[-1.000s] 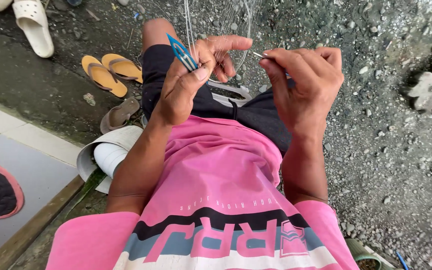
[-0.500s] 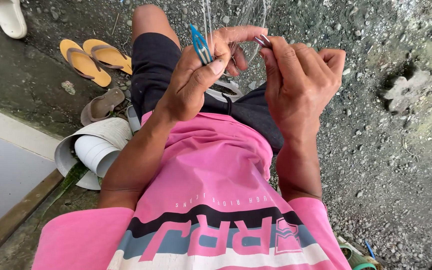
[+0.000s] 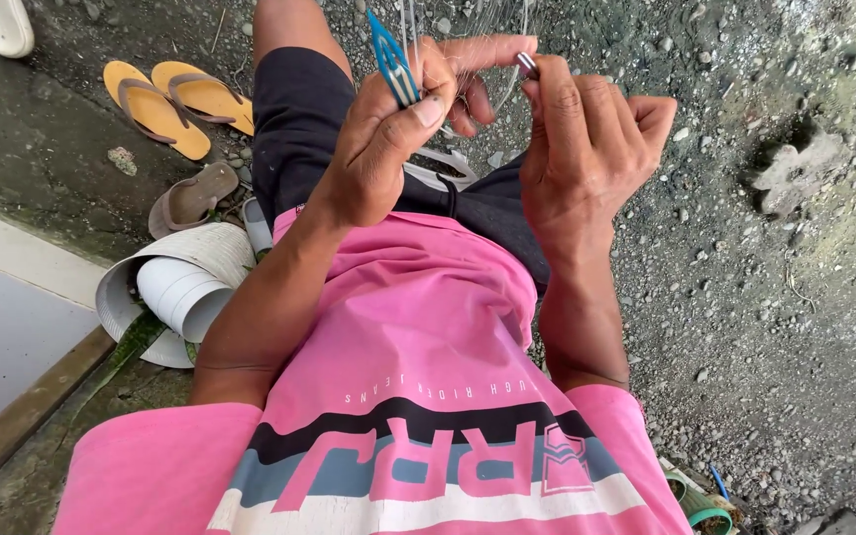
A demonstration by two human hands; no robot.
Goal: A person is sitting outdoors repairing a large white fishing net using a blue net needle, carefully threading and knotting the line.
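A blue netting needle (image 3: 391, 61) is pinched between the thumb and fingers of the left hand (image 3: 388, 139), held upright above the lap amid thin, clear net strands (image 3: 410, 30). A small silvery piece (image 3: 526, 63) is gripped at the fingertips of the right hand (image 3: 587, 149), just beside the left. Yellow flip-flops (image 3: 172, 99) and a white pipe section (image 3: 180, 289) are seen on the gravel ground (image 3: 775, 297) to the left.
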